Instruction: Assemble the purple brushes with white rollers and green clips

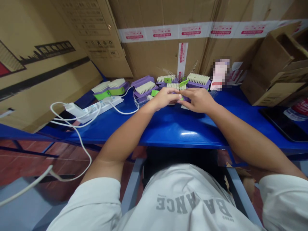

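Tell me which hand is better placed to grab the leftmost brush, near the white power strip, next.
Left, probably: the left hand is nearer the leftmost brush, while the right hand would likely have to reach past it. Both hands meet over something mostly hidden, though.

- Blue, glossy bench (pixel 166 128)
- At its left, a white power strip (pixel 96 110) with plugs and cables
- Just behind the strip, two white-bristled brushes (pixel 117 84) side by side
- Towards the back middle, clustered purple brushes (pixel 144 88)
- At right, cardboard boxes (pixel 271 72), a black flat object (pixel 282 124)

hands (pixel 198 100) hide what lies between them; right edge crops the bottle (pixel 299 110).
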`<state>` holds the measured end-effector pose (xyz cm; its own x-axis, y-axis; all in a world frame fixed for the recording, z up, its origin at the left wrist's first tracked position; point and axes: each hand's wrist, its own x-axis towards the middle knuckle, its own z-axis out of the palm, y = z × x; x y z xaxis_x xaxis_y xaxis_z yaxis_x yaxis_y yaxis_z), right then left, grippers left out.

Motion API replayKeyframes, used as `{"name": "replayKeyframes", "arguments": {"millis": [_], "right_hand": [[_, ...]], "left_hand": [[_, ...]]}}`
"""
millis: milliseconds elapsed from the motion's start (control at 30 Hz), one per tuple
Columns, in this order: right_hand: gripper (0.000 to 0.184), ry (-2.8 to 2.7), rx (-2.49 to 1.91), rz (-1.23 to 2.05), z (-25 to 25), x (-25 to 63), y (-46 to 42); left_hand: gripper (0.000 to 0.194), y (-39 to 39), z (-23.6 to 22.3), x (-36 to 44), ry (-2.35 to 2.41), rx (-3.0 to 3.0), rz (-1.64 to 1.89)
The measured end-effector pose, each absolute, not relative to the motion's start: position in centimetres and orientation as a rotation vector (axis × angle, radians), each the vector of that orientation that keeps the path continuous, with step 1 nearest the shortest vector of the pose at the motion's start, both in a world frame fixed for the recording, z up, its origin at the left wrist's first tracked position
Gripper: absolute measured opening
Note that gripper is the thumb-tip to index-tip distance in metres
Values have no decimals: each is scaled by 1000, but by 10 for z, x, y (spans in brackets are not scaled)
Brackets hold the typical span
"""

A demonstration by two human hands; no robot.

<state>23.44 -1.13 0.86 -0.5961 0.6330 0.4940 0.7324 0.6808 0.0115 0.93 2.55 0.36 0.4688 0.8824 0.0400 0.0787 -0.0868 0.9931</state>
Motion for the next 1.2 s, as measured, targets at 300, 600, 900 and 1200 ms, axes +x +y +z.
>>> {"name": "replayKeyframes", "arguments": {"millis": [300,600,900,1200], "right_hand": [[55,-2429,-1054,-302,8,234,-12],[54,-2429,-1091,-336,9,231,-15],[54,-2465,-1109,-354,11,232,-15],[52,-2489,-1142,-353,13,231,-16]], "left_hand": [[19,25,4,10,890,1521,849],[19,24,4,11,877,1508,876],[20,20,8,11,897,1473,884],[23,21,7,12,898,1431,871]]}}
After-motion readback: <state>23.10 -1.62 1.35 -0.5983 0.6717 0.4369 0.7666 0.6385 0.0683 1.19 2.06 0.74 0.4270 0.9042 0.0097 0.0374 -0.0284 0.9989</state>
